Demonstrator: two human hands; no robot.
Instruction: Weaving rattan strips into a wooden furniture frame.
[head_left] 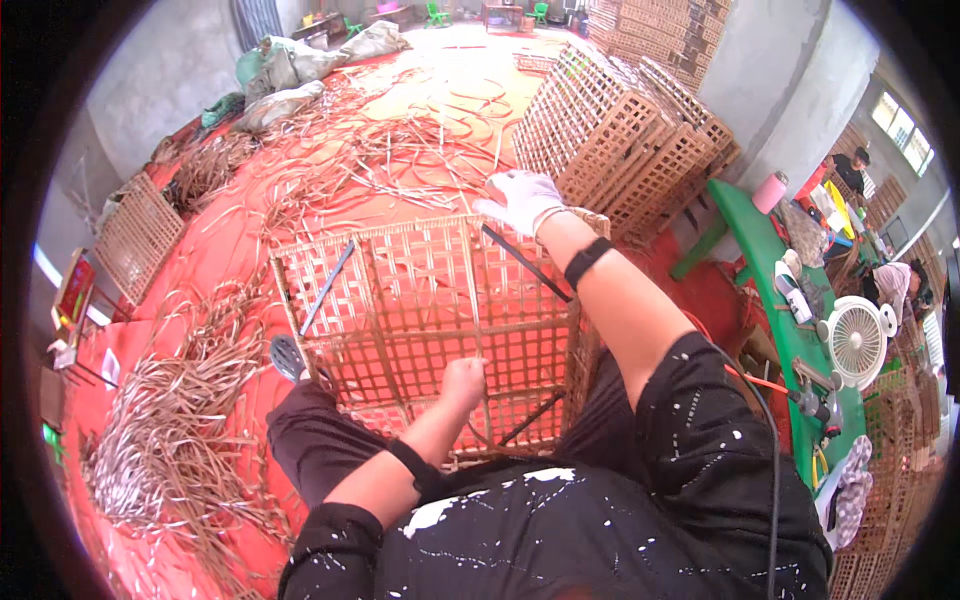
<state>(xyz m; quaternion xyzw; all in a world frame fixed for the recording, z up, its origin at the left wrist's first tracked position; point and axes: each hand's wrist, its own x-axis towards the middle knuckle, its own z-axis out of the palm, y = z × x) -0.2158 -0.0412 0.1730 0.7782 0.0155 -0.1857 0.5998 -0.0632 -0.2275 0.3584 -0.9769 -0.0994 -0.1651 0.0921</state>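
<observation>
A rectangular open-weave rattan basket point(420, 332) sits between my legs, with dark bars slanting across its corners. My bare left hand point(463, 383) is closed in a fist over its middle, around a thin tan rattan strip point(474, 290) that runs up toward the far rim. My right hand point(525, 203), in a white glove, is at the far rim right of centre. Its fingers point left and look apart; whether they touch the strip cannot be made out.
Loose strips point(190, 420) cover the red floor at left and ahead. Stacked woven panels point(625, 140) stand at far right. A green bench point(745, 225) at right holds a white fan point(857, 342) and a power drill point(818, 405). Sacks point(290, 70) lie far left. Another person point(850, 170) is far right.
</observation>
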